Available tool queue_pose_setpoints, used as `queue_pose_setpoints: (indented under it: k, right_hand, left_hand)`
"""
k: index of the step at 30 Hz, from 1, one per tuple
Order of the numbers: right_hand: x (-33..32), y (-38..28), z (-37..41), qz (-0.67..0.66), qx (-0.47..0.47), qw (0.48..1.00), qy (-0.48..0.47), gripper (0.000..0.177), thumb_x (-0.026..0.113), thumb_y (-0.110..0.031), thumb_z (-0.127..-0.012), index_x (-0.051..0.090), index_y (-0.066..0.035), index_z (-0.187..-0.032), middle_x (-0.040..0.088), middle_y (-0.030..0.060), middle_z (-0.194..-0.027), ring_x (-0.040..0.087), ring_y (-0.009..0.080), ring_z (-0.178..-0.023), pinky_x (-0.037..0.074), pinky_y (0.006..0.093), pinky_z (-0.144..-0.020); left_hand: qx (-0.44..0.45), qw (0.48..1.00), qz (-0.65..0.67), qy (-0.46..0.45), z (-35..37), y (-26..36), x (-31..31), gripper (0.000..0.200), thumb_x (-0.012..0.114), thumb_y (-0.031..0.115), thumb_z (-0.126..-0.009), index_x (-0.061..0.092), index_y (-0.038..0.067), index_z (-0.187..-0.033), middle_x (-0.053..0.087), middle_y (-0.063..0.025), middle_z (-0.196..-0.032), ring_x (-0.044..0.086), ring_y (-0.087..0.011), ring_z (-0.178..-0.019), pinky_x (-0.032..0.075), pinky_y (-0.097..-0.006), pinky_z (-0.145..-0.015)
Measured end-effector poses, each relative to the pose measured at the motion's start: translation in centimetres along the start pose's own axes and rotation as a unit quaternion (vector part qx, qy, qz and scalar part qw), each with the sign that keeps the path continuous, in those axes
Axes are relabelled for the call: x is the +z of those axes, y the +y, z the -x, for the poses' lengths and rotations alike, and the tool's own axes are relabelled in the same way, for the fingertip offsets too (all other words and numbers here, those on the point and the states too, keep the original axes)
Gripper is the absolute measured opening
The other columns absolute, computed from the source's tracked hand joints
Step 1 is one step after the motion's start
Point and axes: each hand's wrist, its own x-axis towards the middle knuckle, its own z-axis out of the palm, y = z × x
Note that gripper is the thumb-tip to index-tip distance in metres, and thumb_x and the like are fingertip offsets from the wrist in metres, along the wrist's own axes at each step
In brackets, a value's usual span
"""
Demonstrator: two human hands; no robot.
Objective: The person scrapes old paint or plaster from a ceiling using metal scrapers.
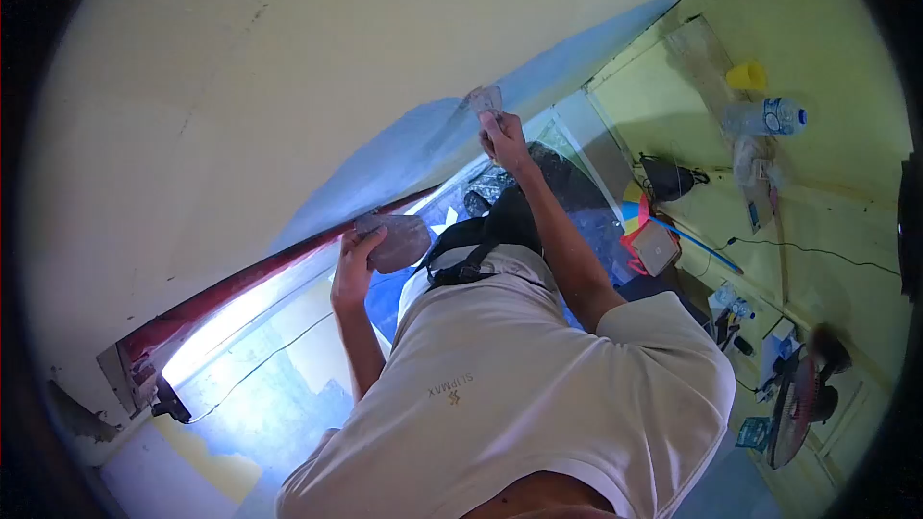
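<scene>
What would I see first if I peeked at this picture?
First, the right hand pressing a scraper against the blue patch on the pale wall. Just below, the left hand holds a grey board by the red strip. A fan and a bottle sit at the right on the yellow floor.

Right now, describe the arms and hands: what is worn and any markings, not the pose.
Both arms are bare below the short sleeves of an off-white T-shirt. The left hand and right hand have no gloves, and no watch, ring or band shows. The shirt's back carries a small tan logo with lettering.
</scene>
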Motion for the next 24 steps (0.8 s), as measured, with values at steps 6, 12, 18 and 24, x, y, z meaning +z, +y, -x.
queue_pose_setpoints:
  k: [6, 12, 18, 24]
  right_hand:
    - [1.4, -2.8, 0.1, 0.02, -0.018, 1.0, 0.01, 0.049, 0.052, -0.041, -0.098, 0.047, -0.007, -0.063, 0.04, -0.0018, -0.048, 0.036, 0.0065, -0.038, 0.029, 0.0243, -0.036]
    - [0.9, -1.9, 0.3, 0.02, 0.026, 0.999, 0.022, 0.042, 0.057, -0.034, -0.097, 0.052, -0.006, -0.066, 0.046, -0.002, -0.052, 0.042, 0.0056, -0.042, 0.032, 0.0237, -0.039]
    - [1.1, -1.4, 0.8, 0.0, 0.061, 0.997, 0.044, 0.042, 0.056, -0.033, -0.097, 0.05, -0.007, -0.065, 0.045, -0.0023, -0.051, 0.042, 0.0058, -0.042, 0.031, 0.0243, -0.038]
    - [1.7, -2.1, 0.7, 0.006, 0.017, 0.999, 0.04, 0.044, 0.056, -0.038, -0.097, 0.049, -0.007, -0.066, 0.042, -0.0021, -0.048, 0.039, 0.006, -0.039, 0.031, 0.0237, -0.036]
  left_hand:
    - [-0.001, 1.0, -0.003, 0.009, 0.3, 0.5, 0.6, 0.018, 0.067, 0.011, -0.085, 0.066, -0.001, -0.099, 0.069, -0.0069, -0.094, 0.065, -0.0157, -0.086, 0.05, -0.0298, -0.08]
    - [0.017, 1.0, -0.004, 0.003, 0.3, 0.5, 0.3, 0.018, 0.067, 0.01, -0.085, 0.066, 0.0, -0.101, 0.069, -0.0069, -0.095, 0.065, -0.0149, -0.087, 0.05, -0.0294, -0.079]
    - [0.021, 1.0, -0.005, -0.016, 0.2, 0.4, -0.1, 0.019, 0.065, 0.012, -0.087, 0.066, -0.001, -0.101, 0.069, -0.0068, -0.095, 0.066, -0.0145, -0.085, 0.051, -0.0288, -0.077]
    - [0.012, 1.0, -0.009, -0.02, 0.1, 0.7, -0.2, 0.019, 0.064, 0.012, -0.088, 0.067, -0.001, -0.102, 0.069, -0.0067, -0.096, 0.066, -0.0143, -0.085, 0.051, -0.0289, -0.077]
